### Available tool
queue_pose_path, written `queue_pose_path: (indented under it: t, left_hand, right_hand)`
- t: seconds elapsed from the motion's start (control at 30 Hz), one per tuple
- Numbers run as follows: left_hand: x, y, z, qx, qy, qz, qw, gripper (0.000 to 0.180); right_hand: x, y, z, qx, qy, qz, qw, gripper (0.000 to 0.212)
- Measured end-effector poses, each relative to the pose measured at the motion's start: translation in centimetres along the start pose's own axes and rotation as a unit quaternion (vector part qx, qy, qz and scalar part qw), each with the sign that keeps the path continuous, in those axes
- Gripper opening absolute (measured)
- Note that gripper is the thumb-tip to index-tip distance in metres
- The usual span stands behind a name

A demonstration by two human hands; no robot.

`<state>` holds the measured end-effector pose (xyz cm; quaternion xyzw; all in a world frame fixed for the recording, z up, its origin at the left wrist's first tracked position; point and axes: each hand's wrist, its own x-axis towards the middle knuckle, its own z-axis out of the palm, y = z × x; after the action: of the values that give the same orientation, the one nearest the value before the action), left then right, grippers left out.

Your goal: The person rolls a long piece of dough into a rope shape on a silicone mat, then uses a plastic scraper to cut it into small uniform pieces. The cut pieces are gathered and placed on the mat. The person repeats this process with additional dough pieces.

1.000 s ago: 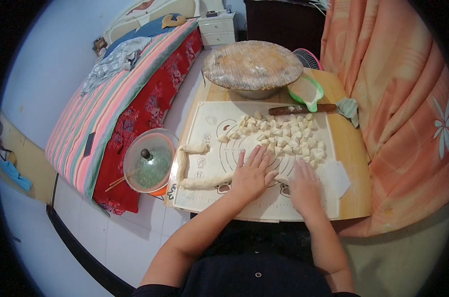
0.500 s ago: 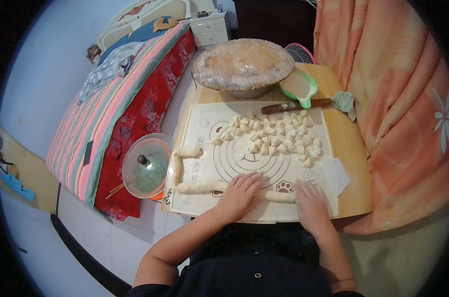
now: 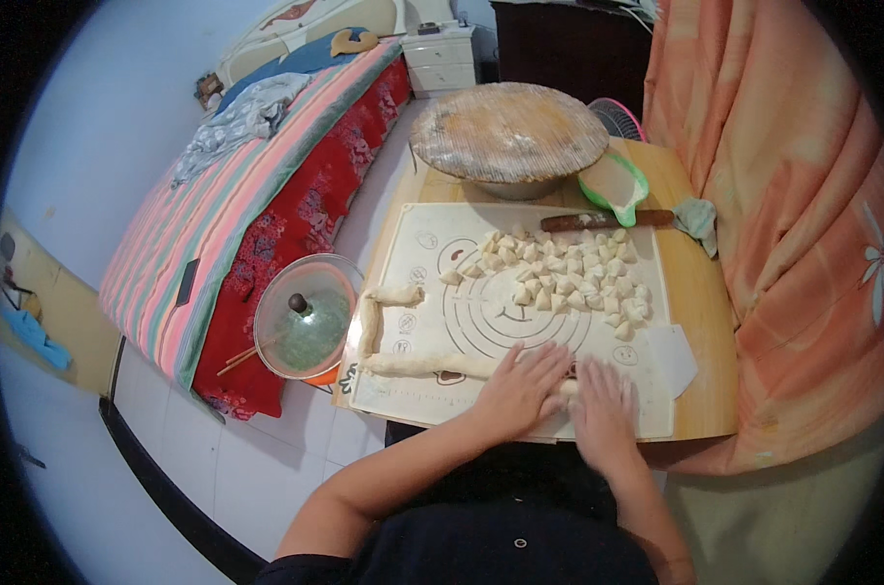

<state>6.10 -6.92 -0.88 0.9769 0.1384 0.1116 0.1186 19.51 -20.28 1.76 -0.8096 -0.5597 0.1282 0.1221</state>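
At the left of the frame a glass-lidded bowl [image 3: 304,317] is seen beside the wooden table [image 3: 697,322]. On the pale rolling mat [image 3: 442,402], at lower centre, a long dough rope [image 3: 413,366] is laid, bent upward at its left end. The left hand [image 3: 520,388] is pressed flat on the rope with fingers spread wide; just to its right, the right hand [image 3: 604,414] is laid flat and open likewise, nothing being gripped. The dough is judged soft, light and slightly tacky, easily stretched or torn, so it is best pressed evenly under the palms rather than pinched. Cut dough pieces [image 3: 569,278] are scattered toward the upper right.
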Motion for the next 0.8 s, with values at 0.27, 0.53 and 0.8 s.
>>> queue_pose_path:
  t: [0.27,0.53,0.8]
  left_hand:
    - [-1.3,-6.6,-4.8,-0.012,0.097,-0.155,0.983,0.051]
    - [-8.6,-10.9,-6.5,-0.001,-0.006,-0.119,0.993,0.023]
    - [-9.5,-11.2,-6.7,-0.082,0.082,-0.085,0.990,0.047]
  right_hand:
    - [1.8,0.8,0.3,-0.038,0.051,0.001,0.998,0.058]
    - [10.2,-8.1,3.4,0.062,0.016,-0.201,0.977,0.047]
    - [8.2,-9.6,2.2,0.066,0.034,-0.159,0.984,0.043]
